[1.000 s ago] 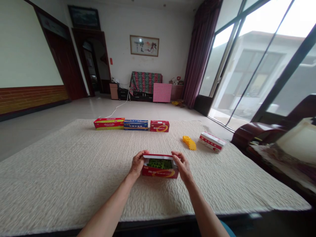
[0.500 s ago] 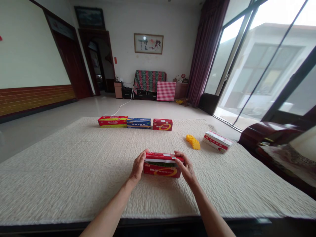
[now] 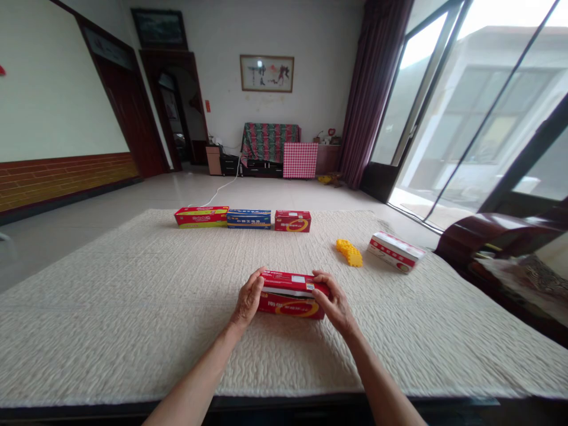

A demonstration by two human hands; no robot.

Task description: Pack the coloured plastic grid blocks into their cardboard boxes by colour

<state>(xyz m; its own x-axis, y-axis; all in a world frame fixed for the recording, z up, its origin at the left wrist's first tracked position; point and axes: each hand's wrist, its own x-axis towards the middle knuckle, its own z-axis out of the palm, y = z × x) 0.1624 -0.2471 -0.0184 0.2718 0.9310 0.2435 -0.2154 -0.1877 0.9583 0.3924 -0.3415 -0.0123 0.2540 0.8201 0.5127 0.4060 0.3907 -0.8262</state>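
A red cardboard box [image 3: 290, 306] with a yellow ring printed on its front sits on the cream quilted cover, close to me. Its hinged lid is nearly down, leaving a narrow gap along the front edge; what lies inside is almost wholly hidden. My left hand [image 3: 249, 297] grips the box's left end, thumb at the lid's corner. On the right end, my right hand [image 3: 335, 302] has its fingers over the top and its thumb on the lid's front edge. Both hands are closed round the box.
Along the cover's far edge stand a red-and-green box [image 3: 202, 218], a blue box [image 3: 249, 219] and another red box [image 3: 293, 221]. Yellow plastic pieces [image 3: 349, 253] and a white-and-red box [image 3: 396, 252] lie to the right. The quilted cover [image 3: 133, 313] spreads beneath everything.
The lid of the red box has come down, so the gap at its front has narrowed and the dark green contents no longer show. Both hands stay at its ends.
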